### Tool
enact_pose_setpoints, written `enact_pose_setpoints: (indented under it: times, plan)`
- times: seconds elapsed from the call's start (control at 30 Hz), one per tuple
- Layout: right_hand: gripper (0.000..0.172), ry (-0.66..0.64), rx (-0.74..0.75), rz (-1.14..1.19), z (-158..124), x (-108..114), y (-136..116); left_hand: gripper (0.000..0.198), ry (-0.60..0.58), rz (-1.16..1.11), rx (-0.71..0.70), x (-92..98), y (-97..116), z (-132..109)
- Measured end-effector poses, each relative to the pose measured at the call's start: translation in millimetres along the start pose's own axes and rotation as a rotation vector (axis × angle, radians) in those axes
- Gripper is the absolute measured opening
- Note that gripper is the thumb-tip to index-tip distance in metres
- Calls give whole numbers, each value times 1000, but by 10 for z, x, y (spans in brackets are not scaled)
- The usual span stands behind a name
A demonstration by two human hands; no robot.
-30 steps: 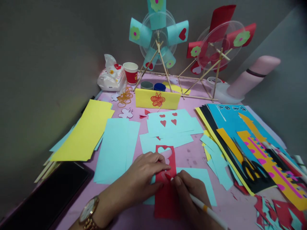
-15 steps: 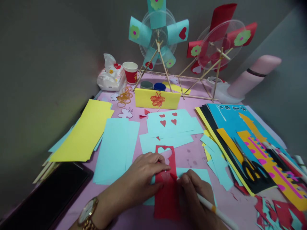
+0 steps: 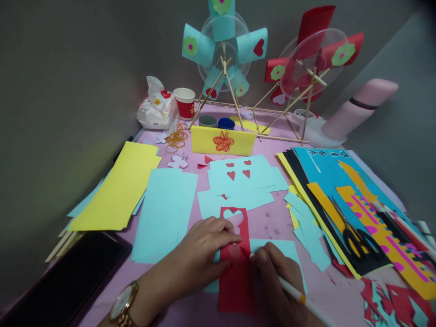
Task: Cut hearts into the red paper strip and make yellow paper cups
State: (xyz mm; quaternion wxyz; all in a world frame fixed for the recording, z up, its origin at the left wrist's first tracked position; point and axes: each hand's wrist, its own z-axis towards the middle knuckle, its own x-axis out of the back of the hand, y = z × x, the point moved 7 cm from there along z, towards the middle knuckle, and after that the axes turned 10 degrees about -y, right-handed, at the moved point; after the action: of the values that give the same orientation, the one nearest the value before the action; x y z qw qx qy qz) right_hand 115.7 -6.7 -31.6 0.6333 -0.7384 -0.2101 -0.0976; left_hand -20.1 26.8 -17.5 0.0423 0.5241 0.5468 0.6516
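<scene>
A red paper strip (image 3: 238, 286) lies before me, with heart-shaped holes cut through its upper part. My left hand (image 3: 211, 247) rests on its left edge, thumb and fingers curled and pressing it down; the wrist wears a gold watch (image 3: 123, 302). In my right hand (image 3: 281, 272) is a white marker (image 3: 303, 299) with an orange band, its red tip touching the strip near the cut-outs. Light blue paper (image 3: 279, 247) shows beneath the strip. Beyond it, small red hearts (image 3: 246, 174) sit on light blue sheets (image 3: 265, 181).
Scissors (image 3: 357, 236) lie on coloured sheets at right, near paper scraps (image 3: 384, 304). A black tablet-like device (image 3: 75, 277) and yellow sheets (image 3: 119, 186) are at left. Two paper-and-stick wheels (image 3: 223, 59), a paper cup (image 3: 185, 102) and a pink bottle (image 3: 361, 109) stand behind.
The marker tip has shifted very slightly on the red strip. My left hand stays in place, and the other things are unmoved.
</scene>
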Motion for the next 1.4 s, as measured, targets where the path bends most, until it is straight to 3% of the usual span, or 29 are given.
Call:
enact_pose_setpoints:
  times: [0.1, 0.43, 0.77, 0.93, 1.1, 1.2, 1.4]
  plan:
    - [36, 46, -30, 30, -17, 27, 49, 47, -2, 3, -2, -7, -7, 0]
    - [37, -29, -30, 75, -5, -6, 43, 48, -2, -3, -1, 2, -11, -1]
    - [42, -63, 82, 161, 17, -33, 102, 45, -16, -9, 43, 30, -5, -25]
    - [39, 45, 208, 152, 31, 34, 62, 45, 9, 22, 19, 63, 43, -40]
    - [13, 71, 451, -142, -163, 70, -118, 46, 24, 18, 2, 91, 60, -48]
    - [13, 94, 613, -245, -342, 55, -122, 45, 30, 25, 1, 97, 50, -52]
    - [13, 88, 577, -252, -395, 60, -88, 44, 24, 32, 9, 106, 60, -47]
